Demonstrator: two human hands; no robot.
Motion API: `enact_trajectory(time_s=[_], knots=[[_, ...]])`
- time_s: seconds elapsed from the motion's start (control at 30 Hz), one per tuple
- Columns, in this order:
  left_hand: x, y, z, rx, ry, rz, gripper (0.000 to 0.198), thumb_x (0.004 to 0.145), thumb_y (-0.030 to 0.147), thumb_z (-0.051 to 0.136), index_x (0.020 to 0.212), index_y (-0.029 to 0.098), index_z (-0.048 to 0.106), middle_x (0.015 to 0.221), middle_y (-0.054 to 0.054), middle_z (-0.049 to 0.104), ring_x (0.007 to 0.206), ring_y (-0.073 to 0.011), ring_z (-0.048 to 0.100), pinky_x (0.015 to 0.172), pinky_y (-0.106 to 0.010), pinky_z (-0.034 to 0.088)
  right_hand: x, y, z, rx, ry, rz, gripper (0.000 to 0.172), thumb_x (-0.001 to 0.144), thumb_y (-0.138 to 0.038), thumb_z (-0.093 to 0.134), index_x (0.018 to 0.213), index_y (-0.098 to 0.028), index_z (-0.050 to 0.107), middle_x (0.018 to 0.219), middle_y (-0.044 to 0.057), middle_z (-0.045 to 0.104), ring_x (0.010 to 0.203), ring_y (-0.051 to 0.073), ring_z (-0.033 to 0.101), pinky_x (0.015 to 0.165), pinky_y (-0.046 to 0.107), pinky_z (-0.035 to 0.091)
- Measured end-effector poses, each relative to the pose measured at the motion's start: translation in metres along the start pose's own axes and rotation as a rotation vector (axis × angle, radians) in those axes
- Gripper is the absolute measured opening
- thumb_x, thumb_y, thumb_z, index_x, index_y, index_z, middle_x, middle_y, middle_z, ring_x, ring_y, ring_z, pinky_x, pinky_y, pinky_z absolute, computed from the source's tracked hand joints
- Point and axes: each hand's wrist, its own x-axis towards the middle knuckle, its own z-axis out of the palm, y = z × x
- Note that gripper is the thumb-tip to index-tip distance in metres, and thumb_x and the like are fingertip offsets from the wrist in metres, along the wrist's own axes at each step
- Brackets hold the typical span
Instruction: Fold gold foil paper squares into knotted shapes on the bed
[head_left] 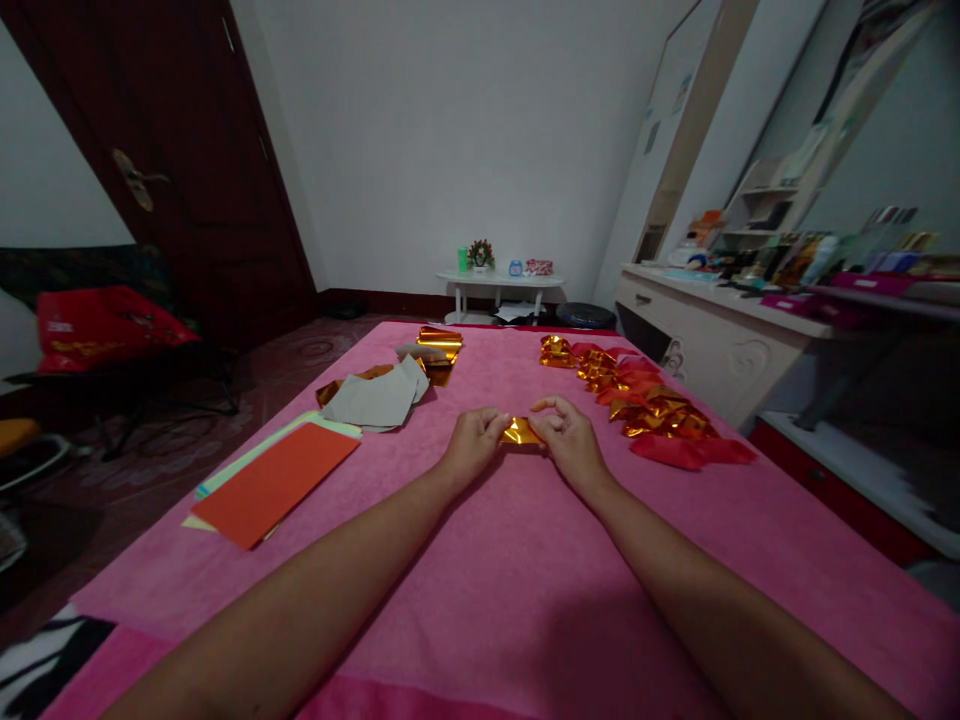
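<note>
Between my two hands, low over the pink cloth (480, 520), is a small piece of shiny gold foil paper (519, 432). My left hand (475, 438) pinches its left end with thumb and forefinger. At the right end, my right hand (570, 440) grips it with the thumb, the forefinger arched above. To the right lies a row of folded gold and red foil pieces (660, 408). On the left are crumpled grey-backed sheets (379, 395) and a gold foil roll (441, 345). Nearer me rests a stack of coloured paper with an orange sheet (277, 480) on top.
A small white table (501, 279) with a flower pot stands by the far wall. A cluttered dresser (705, 320) runs along the right side. To the left are a chair with a red bag (112, 328) and a dark red door (172, 150).
</note>
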Motion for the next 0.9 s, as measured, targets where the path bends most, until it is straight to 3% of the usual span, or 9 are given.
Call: enact_trajectory(time_s=[0.17,0.27,0.33,0.43,0.57,0.9], knots=[[0.001,-0.005,0.0,-0.142,0.009,-0.089,0.024,0.077,0.037,0.058,0.083,0.014,0.061,0.046,0.008,0.042,0.04,-0.0057,0.033,0.042,-0.019,0.023,0.003,0.006,-0.001,0.042,-0.032,0.03,0.021,0.071,-0.037,0.061,0.078,-0.019,0.053,0.05,-0.006,0.051,0.043,0.008,0.041,0.044,0.021,0.029],[0.001,-0.004,-0.003,-0.238,-0.081,-0.136,0.029,0.073,0.04,0.064,0.07,0.011,0.063,0.044,0.007,0.043,0.038,-0.004,0.032,0.04,-0.019,0.022,0.005,0.01,-0.003,0.104,-0.009,0.079,0.023,0.068,-0.038,0.064,0.076,-0.018,0.055,0.053,-0.004,0.055,0.044,0.009,0.045,0.044,0.021,0.031],[0.001,-0.003,-0.006,-0.273,-0.132,-0.149,0.032,0.071,0.041,0.066,0.069,0.01,0.065,0.045,0.005,0.047,0.039,-0.004,0.036,0.04,-0.018,0.025,0.005,0.01,-0.005,0.114,0.017,0.118,0.025,0.067,-0.04,0.065,0.073,-0.017,0.055,0.049,-0.005,0.051,0.04,0.007,0.038,0.039,0.02,0.025],[0.0,-0.004,-0.01,-0.329,-0.183,-0.144,0.035,0.066,0.038,0.073,0.084,0.009,0.07,0.058,0.0,0.062,0.046,-0.0066,0.048,0.045,-0.019,0.037,0.005,0.007,-0.008,0.125,0.026,0.179,0.028,0.068,-0.044,0.064,0.071,-0.017,0.055,0.044,-0.008,0.041,0.035,0.005,0.026,0.034,0.019,0.017],[0.0,-0.007,-0.011,-0.383,-0.203,-0.121,0.041,0.064,0.034,0.076,0.096,0.009,0.071,0.085,-0.01,0.071,0.064,-0.0129,0.061,0.062,-0.026,0.05,0.006,0.007,-0.009,0.117,0.023,0.205,0.029,0.069,-0.044,0.063,0.071,-0.016,0.056,0.042,-0.009,0.037,0.034,0.004,0.025,0.032,0.018,0.019],[0.0,-0.007,-0.009,-0.281,-0.173,-0.045,0.036,0.068,0.027,0.07,0.101,0.012,0.071,0.096,-0.011,0.072,0.075,-0.0159,0.064,0.068,-0.025,0.05,0.007,0.009,-0.008,0.103,0.023,0.21,0.028,0.071,-0.042,0.062,0.071,-0.015,0.056,0.04,-0.01,0.035,0.033,0.004,0.025,0.029,0.016,0.02]])
